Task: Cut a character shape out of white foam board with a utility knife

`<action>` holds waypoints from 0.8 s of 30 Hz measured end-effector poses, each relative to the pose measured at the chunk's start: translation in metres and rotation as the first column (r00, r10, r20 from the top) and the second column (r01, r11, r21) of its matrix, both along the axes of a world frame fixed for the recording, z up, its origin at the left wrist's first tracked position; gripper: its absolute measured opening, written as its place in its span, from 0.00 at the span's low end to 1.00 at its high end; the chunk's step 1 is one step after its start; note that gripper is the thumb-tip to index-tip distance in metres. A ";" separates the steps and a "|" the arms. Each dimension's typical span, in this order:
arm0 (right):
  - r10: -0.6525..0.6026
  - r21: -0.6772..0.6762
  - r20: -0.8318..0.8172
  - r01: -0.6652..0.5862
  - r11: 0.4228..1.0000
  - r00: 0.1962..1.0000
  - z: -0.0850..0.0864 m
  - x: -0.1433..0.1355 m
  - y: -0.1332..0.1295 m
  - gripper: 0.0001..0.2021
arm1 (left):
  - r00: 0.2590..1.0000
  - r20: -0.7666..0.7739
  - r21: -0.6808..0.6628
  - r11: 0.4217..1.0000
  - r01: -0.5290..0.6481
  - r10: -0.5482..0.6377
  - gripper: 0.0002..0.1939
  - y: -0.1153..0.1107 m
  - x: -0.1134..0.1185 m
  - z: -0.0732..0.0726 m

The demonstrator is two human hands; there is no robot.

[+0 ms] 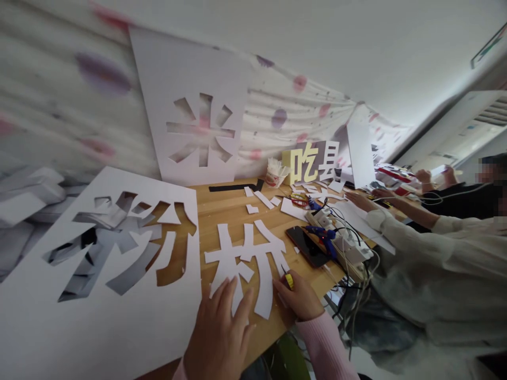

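Note:
A white cut-out Chinese character (263, 279) lies flat on the wooden table (216, 203) in front of me. My left hand (219, 327) rests with fingers stretched over its lower left strokes. In my right hand (299, 298) is a yellow utility knife (290, 281), its dark blade pointing up and away beside the character's right edge. To the left, a large white sheet (134, 332) with a character-shaped opening overlaps the table, with loose white pieces in the opening.
A white board (152, 68) with a cut-out leans upright at the back. Right of my work lie a dark phone (304, 244), a blue glue gun (322, 233) and a cabled power strip (350, 245). A paper cup (275, 174) and foam letters (304, 163) stand behind. Co-workers' arms (412, 211) reach in.

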State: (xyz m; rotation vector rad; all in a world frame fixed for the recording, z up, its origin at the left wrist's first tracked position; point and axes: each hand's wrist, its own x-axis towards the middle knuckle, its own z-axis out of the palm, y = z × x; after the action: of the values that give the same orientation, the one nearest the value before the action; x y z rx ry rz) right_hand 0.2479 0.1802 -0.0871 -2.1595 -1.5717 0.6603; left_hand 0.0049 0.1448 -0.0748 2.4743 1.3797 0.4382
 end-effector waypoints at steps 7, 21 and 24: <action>0.063 0.016 -0.169 -0.061 0.998 0.984 -0.008 -0.001 -0.013 0.14 | 0.989 -0.121 -0.101 0.990 -0.096 0.083 0.26 0.012 0.037 -0.047; -0.131 -0.012 -0.259 0.133 0.991 0.957 -0.006 0.023 -0.020 0.18 | 0.962 0.208 -0.005 0.984 -0.179 0.176 0.27 0.006 -0.001 -0.075; -0.041 0.144 -0.602 0.160 0.977 0.797 0.016 0.007 -0.027 0.20 | 0.960 0.207 -0.047 0.982 -0.182 0.188 0.32 0.005 -0.019 -0.051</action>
State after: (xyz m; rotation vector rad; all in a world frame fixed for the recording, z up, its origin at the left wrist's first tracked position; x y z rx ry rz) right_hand 0.2545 0.1536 -0.0709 -1.6463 -1.1133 0.9932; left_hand -0.0140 0.1497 -0.1254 2.2110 1.5216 0.6956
